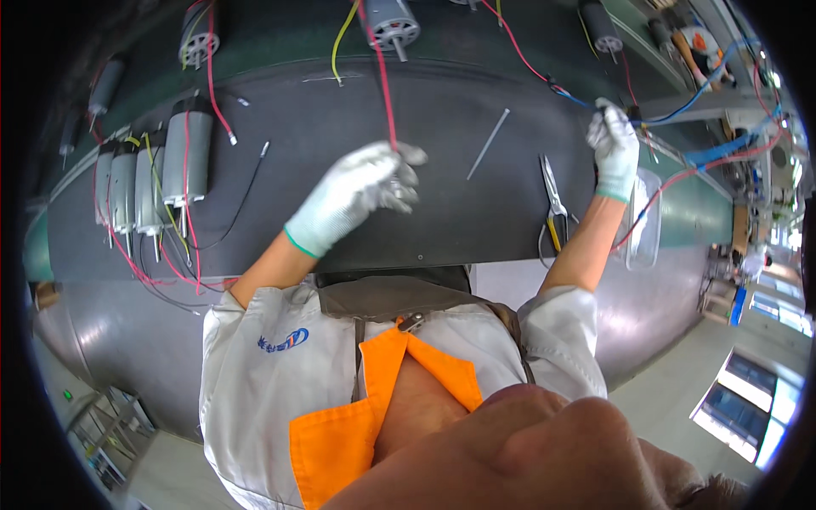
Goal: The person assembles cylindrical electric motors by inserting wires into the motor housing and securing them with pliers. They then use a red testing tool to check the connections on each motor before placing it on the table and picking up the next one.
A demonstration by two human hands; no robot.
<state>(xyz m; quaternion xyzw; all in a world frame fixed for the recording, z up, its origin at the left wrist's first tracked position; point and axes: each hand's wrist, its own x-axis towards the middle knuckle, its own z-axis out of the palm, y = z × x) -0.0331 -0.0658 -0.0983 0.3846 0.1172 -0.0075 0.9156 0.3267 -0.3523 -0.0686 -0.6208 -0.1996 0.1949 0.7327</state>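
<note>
A red wire (382, 81) comes down from a grey motor (393, 24) at the far edge of the dark mat. Its lower end meets the thumb and fingers of my gloved left hand (353, 191), which are closed on it. A yellow wire (342, 41) hangs loose from the same motor. Off to the right, my gloved right hand (614, 153) is closed at a blue wire (574, 99), which joins a red lead on its left; the fingertips partly hide what they grip. Below this hand lie scissors (552, 191) with yellow handles.
Several grey motors (185, 157) with trailing wires stand at the left. A thin pale strip (489, 144) lies mid-mat (425, 217). Beyond my right forearm is a clear plastic tray (648, 225). Blue and red cables (722, 153) hang at the right edge.
</note>
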